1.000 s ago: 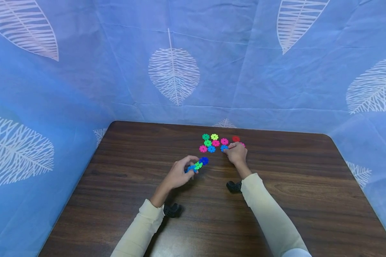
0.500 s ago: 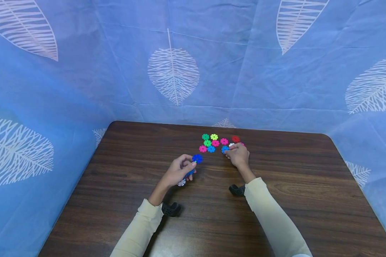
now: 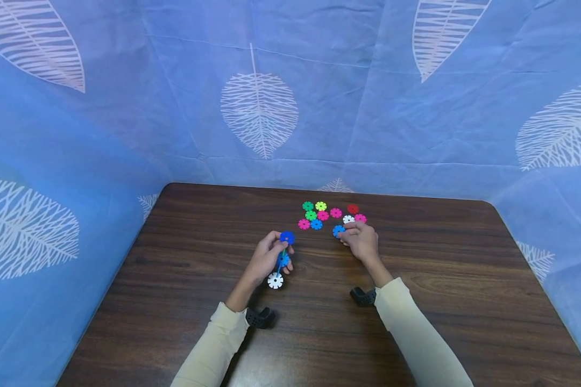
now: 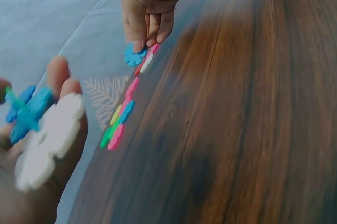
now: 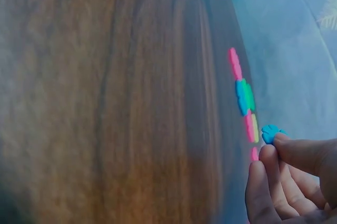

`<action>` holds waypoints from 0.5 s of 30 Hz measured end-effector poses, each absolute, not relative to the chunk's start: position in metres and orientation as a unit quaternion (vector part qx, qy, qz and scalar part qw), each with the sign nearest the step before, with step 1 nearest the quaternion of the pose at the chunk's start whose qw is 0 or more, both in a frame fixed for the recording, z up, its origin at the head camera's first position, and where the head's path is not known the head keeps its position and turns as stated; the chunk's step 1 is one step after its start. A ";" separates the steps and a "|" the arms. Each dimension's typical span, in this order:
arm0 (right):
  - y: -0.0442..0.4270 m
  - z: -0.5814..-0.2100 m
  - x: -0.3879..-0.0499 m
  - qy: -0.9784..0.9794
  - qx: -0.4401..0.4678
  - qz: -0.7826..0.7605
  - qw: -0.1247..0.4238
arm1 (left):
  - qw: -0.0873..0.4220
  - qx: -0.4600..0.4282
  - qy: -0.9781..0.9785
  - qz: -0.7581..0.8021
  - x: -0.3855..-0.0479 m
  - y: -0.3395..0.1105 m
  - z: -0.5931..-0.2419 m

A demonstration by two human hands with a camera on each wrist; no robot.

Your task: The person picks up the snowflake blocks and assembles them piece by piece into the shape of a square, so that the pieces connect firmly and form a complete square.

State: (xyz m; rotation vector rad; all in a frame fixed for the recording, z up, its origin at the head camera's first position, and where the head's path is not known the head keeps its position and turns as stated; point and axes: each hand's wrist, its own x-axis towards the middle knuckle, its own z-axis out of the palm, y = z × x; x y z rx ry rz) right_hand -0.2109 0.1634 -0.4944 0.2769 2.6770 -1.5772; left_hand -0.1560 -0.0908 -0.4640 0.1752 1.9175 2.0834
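My left hand (image 3: 262, 262) grips a joined chain of notched plastic snowflake discs above the table. A dark blue disc (image 3: 287, 237) tops the chain, a lighter blue disc (image 3: 283, 260) sits midway, and a white disc (image 3: 275, 280) hangs lowest. A green disc (image 4: 20, 104) in the chain shows edge-on in the left wrist view. Between thumb and fingertips, my right hand (image 3: 365, 244) pinches a single blue disc (image 5: 269, 133), raised off the tabletop. Just beyond that hand lie a loose white disc (image 3: 348, 219) and a pink disc (image 3: 360, 218).
Several loose discs lie flat near the table's far edge, among them a red disc (image 3: 353, 208), a yellow disc (image 3: 321, 206) and a blue disc (image 3: 317, 224). Behind the brown table (image 3: 416, 236) hangs a blue cloth (image 3: 344, 118) with white leaf prints.
My left hand has turned the chain from slanting to hanging, bringing the white disc into view. The right hand has drawn the blue disc toward me, uncovering the loose white disc.
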 end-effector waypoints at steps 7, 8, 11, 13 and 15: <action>0.154 -0.483 -0.197 0.834 0.038 -0.549 0.043 | 0.089 0.017 0.673 0.734 -0.152 -0.082 -0.464; 0.152 -0.481 -0.195 0.828 0.033 -0.557 0.048 | 0.084 0.017 0.675 0.733 -0.153 -0.081 -0.468; 0.146 -0.479 -0.189 0.818 0.010 -0.573 0.061 | 0.081 0.016 0.683 0.726 -0.157 -0.078 -0.478; 0.142 -0.477 -0.185 0.813 0.000 -0.579 0.067 | 0.078 0.017 0.690 0.720 -0.157 -0.076 -0.481; 0.139 -0.475 -0.182 0.810 -0.013 -0.582 0.070 | 0.078 0.019 0.696 0.714 -0.157 -0.074 -0.482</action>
